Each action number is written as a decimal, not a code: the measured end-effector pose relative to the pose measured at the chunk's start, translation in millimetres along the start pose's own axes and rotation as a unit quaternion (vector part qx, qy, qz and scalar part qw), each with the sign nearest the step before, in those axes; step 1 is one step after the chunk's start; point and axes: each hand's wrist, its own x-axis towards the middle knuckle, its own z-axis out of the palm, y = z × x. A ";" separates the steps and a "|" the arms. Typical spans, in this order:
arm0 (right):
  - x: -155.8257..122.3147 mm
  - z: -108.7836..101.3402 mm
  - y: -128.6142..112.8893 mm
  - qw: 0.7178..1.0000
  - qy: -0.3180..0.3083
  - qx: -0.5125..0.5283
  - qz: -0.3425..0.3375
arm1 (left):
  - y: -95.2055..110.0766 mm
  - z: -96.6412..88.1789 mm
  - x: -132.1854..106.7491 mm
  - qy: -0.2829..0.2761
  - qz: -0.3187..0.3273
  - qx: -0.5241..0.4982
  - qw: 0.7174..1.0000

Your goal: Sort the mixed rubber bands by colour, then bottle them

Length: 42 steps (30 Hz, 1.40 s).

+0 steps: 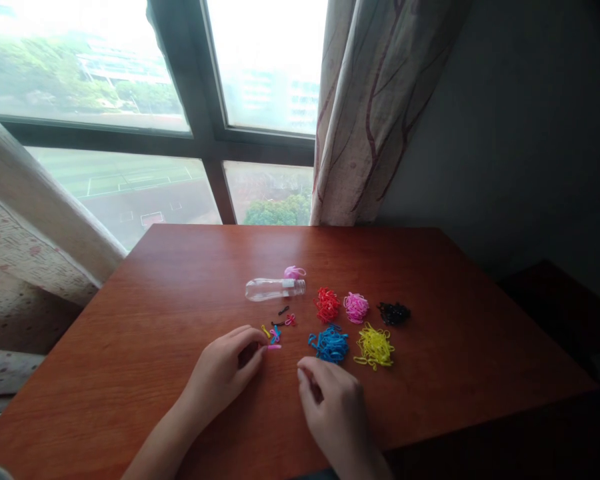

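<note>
My left hand (pixel 225 373) rests on the wooden table (pixel 170 313), its thumb and forefinger pinched on a small pink rubber band (pixel 274 347). My right hand (pixel 330 400) lies beside it with fingers curled inward; whether anything is in them is hidden. Just past the left fingertips lie several loose bands (pixel 280 323) in yellow, blue, black and pink. Sorted heaps lie to the right: red (pixel 327 305), pink (pixel 356 307), black (pixel 393 313), blue (pixel 329 344), yellow (pixel 375 347).
A clear plastic bottle (pixel 274 289) lies on its side behind the loose bands, with a pink cap (pixel 295 272) next to its mouth. Behind the table are a window (pixel 130 133), a curtain (pixel 380 100) and a dark wall at right.
</note>
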 end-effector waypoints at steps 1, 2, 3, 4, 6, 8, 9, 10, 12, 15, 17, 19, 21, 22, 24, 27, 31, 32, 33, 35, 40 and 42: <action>-3.1 6.2 -4.9 1.000 -0.013 0.005 -0.002 | 0.3 0.8 0.3 0.007 0.001 -0.006 1.000; -4.9 11.0 -8.6 1.000 -0.024 0.007 -0.005 | 0.8 1.8 0.8 0.013 0.004 -0.012 1.000; -5.5 14.5 -11.1 0.999 -0.035 0.007 -0.005 | 1.7 2.9 1.6 0.016 0.007 -0.016 1.000; -5.4 16.7 -12.5 0.999 -0.046 0.007 -0.003 | 3.3 4.0 3.0 0.019 0.011 -0.017 1.000; -3.8 18.0 -12.9 0.998 -0.062 0.009 0.002 | 9.2 6.0 8.2 0.020 0.022 -0.009 1.000; -2.3 17.0 -11.8 0.997 -0.072 0.017 0.006 | 19.7 7.6 18.5 0.017 0.037 0.007 0.999; -2.0 16.3 -11.2 0.997 -0.075 0.018 0.007 | 26.8 8.4 25.9 0.014 0.047 0.018 0.999; -2.0 15.8 -10.8 0.997 -0.077 0.016 0.005 | 34.9 9.4 34.8 0.011 0.060 0.032 0.998; -2.7 15.3 -10.6 0.997 -0.083 0.002 0.004 | 52.8 12.9 56.2 -0.004 0.095 0.077 0.992; -3.7 15.6 -11.1 0.995 -0.095 -0.020 0.009 | 78.9 23.7 92.2 -0.031 0.128 0.132 0.982; -3.3 16.1 -11.0 0.994 -0.102 -0.023 0.014 | 92.4 34.3 113.9 -0.038 0.137 0.147 0.979; -2.4 16.7 -10.4 0.994 -0.107 -0.024 0.016 | 101.6 45.5 131.1 -0.049 0.148 0.158 0.975; -1.9 17.2 -9.6 0.994 -0.108 -0.023 0.017 | 106.7 55.3 143.2 -0.061 0.157 0.167 0.971; -2.1 17.4 -9.2 0.994 -0.106 -0.020 0.016 | 108.0 59.3 147.6 -0.066 0.160 0.171 0.970; -3.0 17.8 -8.5 0.995 -0.101 -0.010 0.013 | 108.8 64.6 153.5 -0.075 0.162 0.177 0.968; -4.5 18.1 -8.4 0.996 -0.089 0.001 0.006 | 107.6 65.3 155.3 -0.075 0.162 0.180 0.967; -3.7 16.7 -9.7 0.996 -0.086 0.005 0.007 | 102.9 51.2 143.2 -0.057 0.156 0.173 0.971; -3.2 16.2 -10.1 0.996 -0.089 0.004 0.007 | 100.7 45.2 137.4 -0.051 0.153 0.170 0.972; -2.9 15.7 -10.3 0.996 -0.091 0.004 0.007 | 97.8 38.6 130.6 -0.046 0.149 0.167 0.974; -2.8 15.4 -10.3 0.996 -0.091 0.005 0.003 | 89.5 24.3 114.5 -0.037 0.138 0.163 0.976; -4.3 17.1 -8.5 0.996 -0.082 0.021 -0.009 | 52.8 -8.6 67.6 -0.008 0.095 0.135 0.986; -4.8 17.6 -8.2 0.997 -0.078 0.026 -0.012 | 33.9 -17.5 50.0 0.007 0.055 0.117 0.992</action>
